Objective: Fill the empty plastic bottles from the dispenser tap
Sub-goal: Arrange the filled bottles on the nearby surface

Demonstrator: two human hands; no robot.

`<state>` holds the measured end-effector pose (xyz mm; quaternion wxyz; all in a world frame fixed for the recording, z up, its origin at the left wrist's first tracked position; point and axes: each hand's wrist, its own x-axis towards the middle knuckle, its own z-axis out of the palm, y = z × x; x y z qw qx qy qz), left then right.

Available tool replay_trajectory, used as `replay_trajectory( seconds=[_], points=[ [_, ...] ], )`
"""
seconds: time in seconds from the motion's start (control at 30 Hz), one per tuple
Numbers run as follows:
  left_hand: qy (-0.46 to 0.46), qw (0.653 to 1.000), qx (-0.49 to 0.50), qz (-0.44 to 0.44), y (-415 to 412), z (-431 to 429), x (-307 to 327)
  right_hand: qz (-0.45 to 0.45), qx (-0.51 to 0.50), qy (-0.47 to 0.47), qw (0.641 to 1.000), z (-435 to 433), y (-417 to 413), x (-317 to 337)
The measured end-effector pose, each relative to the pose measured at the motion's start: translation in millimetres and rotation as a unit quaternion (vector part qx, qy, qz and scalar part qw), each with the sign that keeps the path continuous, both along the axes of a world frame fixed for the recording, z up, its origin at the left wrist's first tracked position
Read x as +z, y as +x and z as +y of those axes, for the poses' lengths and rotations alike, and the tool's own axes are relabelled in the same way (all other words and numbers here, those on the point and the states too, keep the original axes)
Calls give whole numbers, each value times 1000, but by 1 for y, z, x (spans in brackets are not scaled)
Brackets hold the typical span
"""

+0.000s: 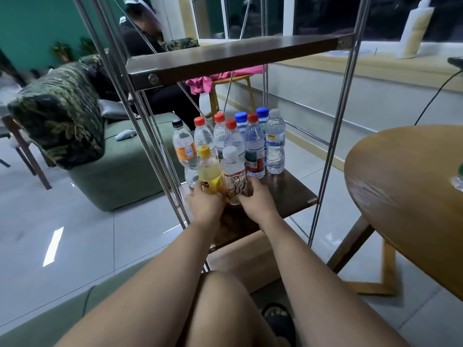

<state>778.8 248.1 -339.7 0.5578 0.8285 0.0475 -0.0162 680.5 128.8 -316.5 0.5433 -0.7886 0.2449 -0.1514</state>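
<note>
No lettering can be read. The bottles' labels, orange [186,151], yellow [211,182], white with drawings [234,182], red [254,160] and blue-yellow [274,140], are too blurred.

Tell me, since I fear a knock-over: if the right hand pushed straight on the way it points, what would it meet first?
The right hand already touches the white-capped bottle; straight beyond, probably the red-capped bottle, though depth is unclear.

The hands [226,200] hide two front bottles' bases; a clear bottle [458,180] (right edge) is cut off.
</note>
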Motion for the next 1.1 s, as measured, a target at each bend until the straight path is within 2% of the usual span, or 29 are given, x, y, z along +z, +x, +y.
replay_trajectory(
  seconds=[0.1, 0.3, 0.67, 0.87, 0.93, 1.1],
  points=[
    [-34, 998, 1, 43, -31, 3, 28, -5, -10, 24, 1000, -1, 1, 0],
    [-139, 986, -35, 79, -37, -3, 23, -19, 15, 44, 999, 1, 5, 5],
    [-176, 984, -4, 10, -16, 2, 17, -34, 80, 126, 988, 19, 42, -11],
    [-170, 985, -11, 10, -15, 0, 23, -46, 116, 176, 976, 16, 77, -43],
    [-168, 986, -10, 11, -19, 1, 25, -42, 98, 171, 979, 23, 62, -25],
    [-172, 985, -13, 17, -30, 5, 33, -35, 65, 83, 994, 25, 18, 19]
  ],
)
